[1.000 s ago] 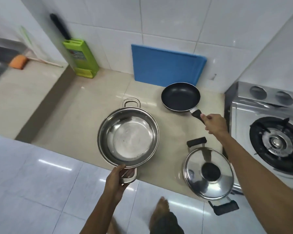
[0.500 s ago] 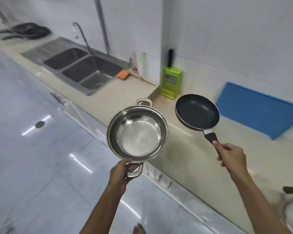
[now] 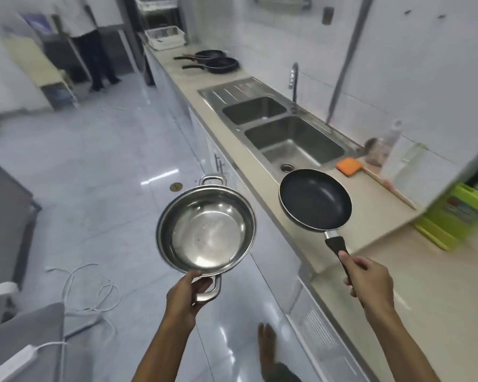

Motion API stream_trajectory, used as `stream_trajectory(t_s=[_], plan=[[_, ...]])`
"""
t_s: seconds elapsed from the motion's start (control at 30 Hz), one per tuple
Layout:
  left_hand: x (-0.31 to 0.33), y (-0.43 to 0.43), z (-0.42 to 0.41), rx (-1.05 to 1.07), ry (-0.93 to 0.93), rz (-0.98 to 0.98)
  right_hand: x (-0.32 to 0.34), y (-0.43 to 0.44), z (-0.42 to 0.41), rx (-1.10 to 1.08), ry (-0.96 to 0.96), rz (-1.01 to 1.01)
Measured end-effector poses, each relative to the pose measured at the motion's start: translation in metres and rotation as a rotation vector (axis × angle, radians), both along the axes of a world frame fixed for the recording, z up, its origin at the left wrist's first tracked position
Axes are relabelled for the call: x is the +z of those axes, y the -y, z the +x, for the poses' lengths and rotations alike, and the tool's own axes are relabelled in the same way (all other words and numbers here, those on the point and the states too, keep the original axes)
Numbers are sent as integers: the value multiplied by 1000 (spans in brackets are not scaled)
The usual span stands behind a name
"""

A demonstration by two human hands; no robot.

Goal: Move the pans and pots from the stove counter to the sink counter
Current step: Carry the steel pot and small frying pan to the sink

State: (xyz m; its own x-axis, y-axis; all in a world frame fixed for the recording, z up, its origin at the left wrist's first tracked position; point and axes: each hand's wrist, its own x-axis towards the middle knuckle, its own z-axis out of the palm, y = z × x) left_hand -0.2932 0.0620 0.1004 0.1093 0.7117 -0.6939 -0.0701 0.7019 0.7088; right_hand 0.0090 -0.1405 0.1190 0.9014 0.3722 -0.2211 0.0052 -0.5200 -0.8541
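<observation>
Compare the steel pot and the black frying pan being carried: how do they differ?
The steel pot is shiny bare metal and deep; the frying pan is black inside and shallow. The pot has two loop handles, the near one gripped by the left hand; the pan has one long black handle, held by the right hand. The pot hangs over the floor, the pan over the counter edge. Both are empty and airborne.

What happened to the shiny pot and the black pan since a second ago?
Both were lifted off the stove counter and carried toward the sink. The steel pot now hangs over the floor and the frying pan over the counter edge near the sink. Unchanged: the left hand keeps its grip on the pot's handle, and the right hand on the pan's handle.
</observation>
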Motion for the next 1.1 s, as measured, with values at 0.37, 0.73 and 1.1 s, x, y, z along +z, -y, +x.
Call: stream_trajectory(t_s=[0.37, 0.73, 1.1], plan=[[4, -253, 31, 179, 33, -5, -1, -320, 48, 205, -5, 19], [8, -508, 97, 154, 53, -17, -10, -578, 110, 227, 4, -20], [-8, -813, 166, -4, 45, -53, -15, -837, 152, 33, -19, -51]])
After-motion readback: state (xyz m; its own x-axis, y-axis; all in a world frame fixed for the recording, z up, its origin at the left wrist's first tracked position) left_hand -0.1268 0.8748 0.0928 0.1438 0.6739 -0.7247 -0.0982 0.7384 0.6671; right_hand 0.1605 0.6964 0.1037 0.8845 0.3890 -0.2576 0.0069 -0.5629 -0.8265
